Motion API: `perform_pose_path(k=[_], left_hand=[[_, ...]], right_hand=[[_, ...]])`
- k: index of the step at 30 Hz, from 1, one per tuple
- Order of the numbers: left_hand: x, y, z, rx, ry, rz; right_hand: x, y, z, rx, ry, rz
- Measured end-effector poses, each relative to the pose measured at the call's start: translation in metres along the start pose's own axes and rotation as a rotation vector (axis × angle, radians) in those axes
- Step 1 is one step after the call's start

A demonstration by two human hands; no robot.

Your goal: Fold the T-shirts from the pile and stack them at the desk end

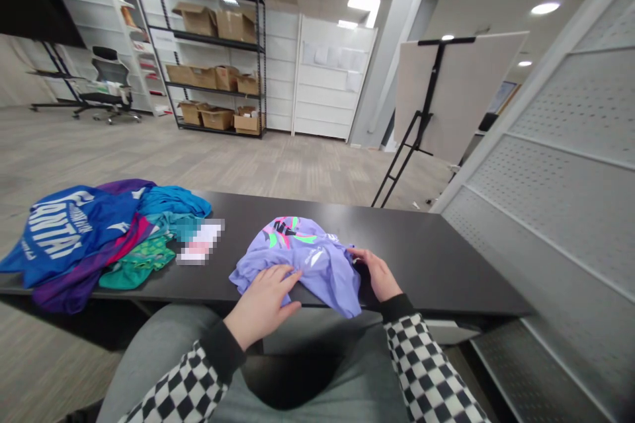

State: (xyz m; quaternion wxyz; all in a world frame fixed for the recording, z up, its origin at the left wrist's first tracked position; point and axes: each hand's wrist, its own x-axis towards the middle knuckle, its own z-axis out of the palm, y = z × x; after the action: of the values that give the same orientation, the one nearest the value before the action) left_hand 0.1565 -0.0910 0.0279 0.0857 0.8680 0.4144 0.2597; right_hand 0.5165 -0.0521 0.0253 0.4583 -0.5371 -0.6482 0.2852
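A lavender shirt (302,258) with pink and green print lies crumpled near the front edge of a black table (426,258). My left hand (262,304) rests on the shirt's near left part, fingers stretched flat. Fingers of my right hand (378,274) curl on the shirt's right edge, pinching the fabric. Both sleeves are black-and-white checkered.
A pile of shirts (94,238), blue, purple and teal, lies on the table's left end. A white perforated partition (560,198) runs along the right. Beyond the table stand an easel board (456,92), a shelf rack (213,53) with cardboard boxes and an office chair (109,86).
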Motion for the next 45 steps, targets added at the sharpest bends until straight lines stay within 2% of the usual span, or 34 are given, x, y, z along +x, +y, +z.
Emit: perform_pose_path(k=[2,5,8,10,12,13,16,18,22,24,27,30,32,34,37,39,42,45], left_hand=[[0.001,-0.025,-0.010,-0.035,-0.022,-0.037],[-0.001,-0.068,-0.030,-0.051,-0.005,-0.089],[-0.006,-0.090,-0.043,0.033,0.164,-0.191],[-0.012,-0.082,-0.044,0.038,0.293,-0.251],[-0.019,-0.057,-0.037,-0.034,0.335,-0.228],[-0.023,-0.041,-0.030,-0.079,0.310,-0.183],[-0.030,0.005,-0.007,-0.112,0.101,-0.006],[-0.032,0.023,0.008,-0.048,0.005,0.046],[-0.031,0.028,0.025,0.029,0.029,-0.035],[-0.030,0.025,0.027,0.014,0.058,-0.070],[-0.027,0.021,0.022,-0.106,0.088,-0.080],[-0.026,0.015,0.010,-0.395,0.093,-0.107],[-0.025,0.011,-0.001,-0.608,0.107,-0.182],[-0.025,0.007,-0.015,-0.723,0.199,-0.295],[-0.024,0.001,-0.044,-0.635,0.416,-0.432],[-0.025,-0.003,-0.066,-0.486,0.511,-0.433],[-0.025,-0.006,-0.098,-0.296,0.632,-0.382],[-0.025,-0.005,-0.120,-0.296,0.691,-0.395]], right_hand=[[0.003,0.008,-0.001,-0.004,0.051,0.014],[0.005,0.012,0.008,-0.159,0.001,-0.075],[0.004,0.009,0.018,-0.348,-0.069,-0.185],[0.002,0.006,0.021,-0.411,-0.072,-0.228],[0.001,0.005,0.020,-0.429,-0.046,-0.237],[0.001,0.006,0.019,-0.437,-0.028,-0.232],[0.000,0.011,0.016,-0.505,0.029,-0.210],[0.000,0.014,0.017,-0.562,0.041,-0.195],[0.002,0.014,0.020,-0.588,-0.086,-0.127],[0.003,0.012,0.021,-0.560,-0.139,-0.109],[0.003,0.006,0.020,-0.484,-0.123,-0.149],[-0.001,-0.002,0.018,-0.408,-0.101,-0.189],[-0.006,-0.008,0.016,-0.359,-0.097,-0.199],[-0.011,-0.013,0.014,-0.297,-0.056,-0.176],[-0.020,-0.027,0.013,-0.248,-0.016,-0.069],[-0.025,-0.041,0.012,-0.269,-0.058,-0.027],[-0.031,-0.070,0.007,-0.299,-0.084,-0.082],[-0.035,-0.101,-0.007,-0.284,-0.018,-0.154]])
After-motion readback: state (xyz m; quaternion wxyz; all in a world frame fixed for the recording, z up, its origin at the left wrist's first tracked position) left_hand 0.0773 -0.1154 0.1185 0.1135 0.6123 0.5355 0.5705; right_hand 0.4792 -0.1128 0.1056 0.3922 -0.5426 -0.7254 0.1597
